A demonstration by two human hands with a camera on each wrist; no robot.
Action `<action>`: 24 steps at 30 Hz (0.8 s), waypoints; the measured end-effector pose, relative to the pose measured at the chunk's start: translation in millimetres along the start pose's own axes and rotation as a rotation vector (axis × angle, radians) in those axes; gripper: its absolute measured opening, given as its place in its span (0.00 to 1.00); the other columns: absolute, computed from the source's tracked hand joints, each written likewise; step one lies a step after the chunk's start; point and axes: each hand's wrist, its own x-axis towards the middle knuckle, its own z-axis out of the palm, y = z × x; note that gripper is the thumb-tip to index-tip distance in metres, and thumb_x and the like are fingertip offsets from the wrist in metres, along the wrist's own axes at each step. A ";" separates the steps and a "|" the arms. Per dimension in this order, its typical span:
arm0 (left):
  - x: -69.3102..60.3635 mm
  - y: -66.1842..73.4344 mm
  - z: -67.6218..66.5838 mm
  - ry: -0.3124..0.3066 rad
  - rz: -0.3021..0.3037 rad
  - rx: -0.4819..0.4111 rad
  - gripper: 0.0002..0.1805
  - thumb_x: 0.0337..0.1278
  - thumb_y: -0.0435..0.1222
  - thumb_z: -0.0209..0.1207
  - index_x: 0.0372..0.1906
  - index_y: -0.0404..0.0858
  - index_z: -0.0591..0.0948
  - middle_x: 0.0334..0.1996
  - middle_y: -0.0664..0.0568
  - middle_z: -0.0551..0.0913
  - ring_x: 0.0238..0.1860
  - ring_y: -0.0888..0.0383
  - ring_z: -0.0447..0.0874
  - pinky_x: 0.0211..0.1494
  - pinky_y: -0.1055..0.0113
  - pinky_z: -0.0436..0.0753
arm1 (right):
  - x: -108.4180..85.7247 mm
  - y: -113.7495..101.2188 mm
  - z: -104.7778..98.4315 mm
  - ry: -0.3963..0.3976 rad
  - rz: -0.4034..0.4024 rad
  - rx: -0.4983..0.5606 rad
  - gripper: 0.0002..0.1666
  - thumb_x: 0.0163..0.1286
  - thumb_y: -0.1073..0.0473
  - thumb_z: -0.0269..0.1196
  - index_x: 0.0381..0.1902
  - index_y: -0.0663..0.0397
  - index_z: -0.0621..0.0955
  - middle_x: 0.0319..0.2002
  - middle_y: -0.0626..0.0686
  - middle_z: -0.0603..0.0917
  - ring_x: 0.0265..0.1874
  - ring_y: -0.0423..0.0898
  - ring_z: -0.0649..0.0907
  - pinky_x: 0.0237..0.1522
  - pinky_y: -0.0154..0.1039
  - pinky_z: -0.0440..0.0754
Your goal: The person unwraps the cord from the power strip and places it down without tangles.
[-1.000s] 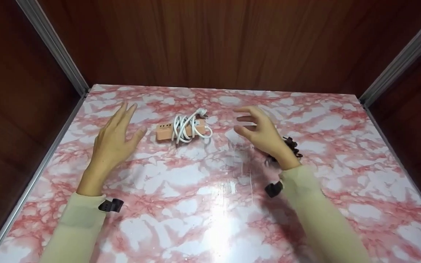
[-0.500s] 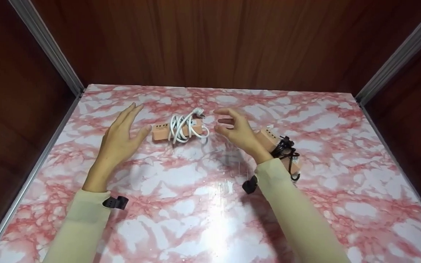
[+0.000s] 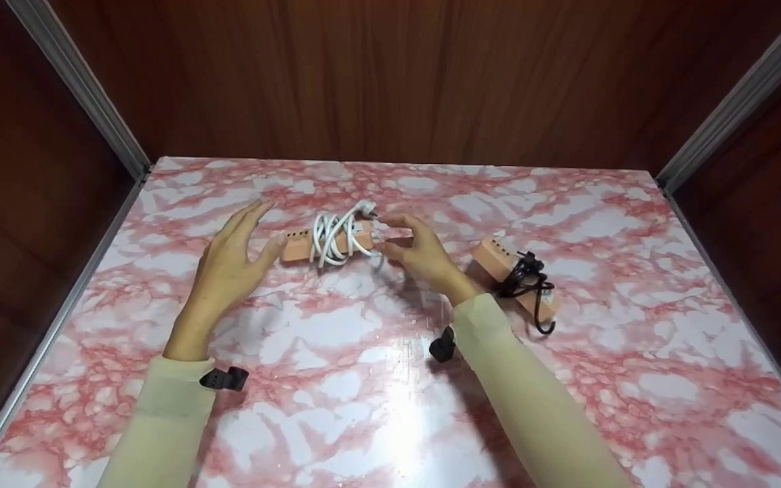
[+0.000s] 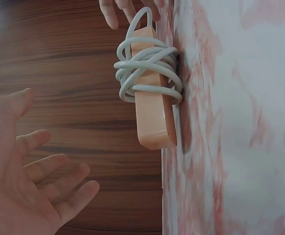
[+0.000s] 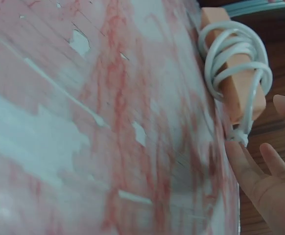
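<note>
An orange power strip (image 3: 297, 247) lies on the marbled tabletop, its white cord (image 3: 333, 238) wound round the middle and the plug (image 3: 365, 207) on top. My left hand (image 3: 231, 264) hovers at the strip's left end, fingers extended and thumb apart; the left wrist view shows a gap between that hand (image 4: 39, 181) and the strip (image 4: 154, 117). At the other end is my right hand (image 3: 421, 254), fingers loosely bent and spread around the cord's exit. In the right wrist view a fingertip (image 5: 234, 149) is at the cord's base; whether it touches is unclear.
A second orange power strip (image 3: 495, 259) with a black cord (image 3: 526, 278) wound round it lies to the right, near the right forearm. Dark wood panels (image 3: 390, 81) enclose the table (image 3: 336, 420) at the back and both sides, with metal strips at the corners.
My right hand has moved left to the white-corded strip's right end, uncovering the black-corded strip. My left hand has shifted slightly right, closer to the left end. Both strips stay on the table.
</note>
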 end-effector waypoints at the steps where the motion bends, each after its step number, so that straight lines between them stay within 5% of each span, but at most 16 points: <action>1: -0.9 0.2 1.1 -0.005 -0.003 -0.008 0.37 0.76 0.60 0.56 0.82 0.52 0.67 0.82 0.47 0.65 0.79 0.38 0.64 0.75 0.30 0.65 | 1.2 1.1 1.8 -0.001 0.005 0.004 0.29 0.74 0.71 0.66 0.71 0.60 0.76 0.73 0.67 0.71 0.61 0.63 0.84 0.58 0.61 0.85; 8: -3.1 -0.2 12.4 -0.020 -0.020 -0.056 0.35 0.78 0.57 0.56 0.83 0.55 0.66 0.81 0.48 0.65 0.75 0.40 0.71 0.71 0.30 0.69 | 7.1 5.5 9.4 0.009 0.011 -0.017 0.27 0.75 0.68 0.66 0.70 0.59 0.77 0.71 0.67 0.72 0.62 0.63 0.82 0.56 0.53 0.87; 20: -2.6 1.1 19.9 -0.032 -0.016 -0.051 0.37 0.76 0.59 0.57 0.82 0.49 0.67 0.80 0.45 0.67 0.78 0.39 0.66 0.75 0.32 0.67 | 16.9 9.4 21.9 -0.003 -0.003 -0.065 0.23 0.77 0.63 0.67 0.67 0.56 0.80 0.68 0.57 0.78 0.66 0.56 0.79 0.63 0.51 0.82; 24: -0.2 3.9 24.0 -0.041 -0.011 -0.024 0.37 0.77 0.58 0.57 0.82 0.47 0.68 0.80 0.44 0.67 0.79 0.39 0.65 0.76 0.35 0.66 | 19.4 9.0 26.6 0.002 0.058 0.048 0.23 0.77 0.64 0.67 0.68 0.59 0.80 0.66 0.59 0.77 0.62 0.54 0.81 0.59 0.51 0.86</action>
